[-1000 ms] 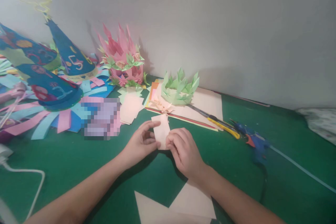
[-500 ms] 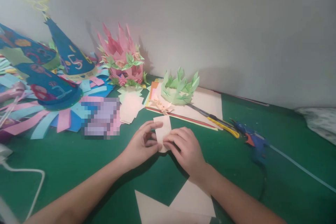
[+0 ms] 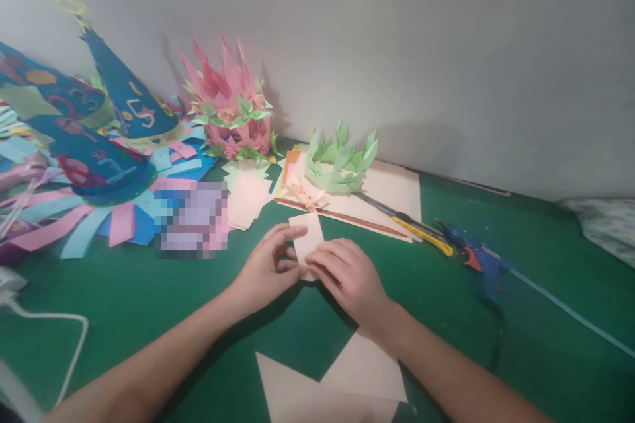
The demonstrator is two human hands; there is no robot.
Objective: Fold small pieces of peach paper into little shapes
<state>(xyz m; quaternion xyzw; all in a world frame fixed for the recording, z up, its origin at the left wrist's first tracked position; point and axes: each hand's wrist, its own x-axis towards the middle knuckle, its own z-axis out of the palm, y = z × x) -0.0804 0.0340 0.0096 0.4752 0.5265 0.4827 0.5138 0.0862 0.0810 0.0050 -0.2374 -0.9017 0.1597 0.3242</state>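
At the middle of the green table (image 3: 124, 297), just in front of the person, a small pale peach rectangle of paper (image 3: 308, 236) is held between both hands, its upper half standing clear above the fingers and tilted slightly back. It looks like a very light, thin, flexible sheet that would crease or bend at the least pressure and could slide between dry fingertips, so it is probably best taken at the edges with a gentle pinch, leaving the flat face alone. The left hand (image 3: 268, 271) has its grip nearly closed on the paper's left edge, thumb laid across the front and the other fingers curled behind. The right hand (image 3: 350, 277) has its grip closed over the lower right corner, fingertips bent down on the sheet, though whether the thumb presses from beneath cannot be told. Just behind the paper lie a stack of pale coloured paper sheets (image 3: 391, 192) carrying a pale green folded paper crown (image 3: 340, 162), with a yellow-handled utility knife (image 3: 421, 234) and a blue glue gun (image 3: 479, 261) off to the right. Near the person's forearms lie large pale peach paper offcuts (image 3: 347, 377).
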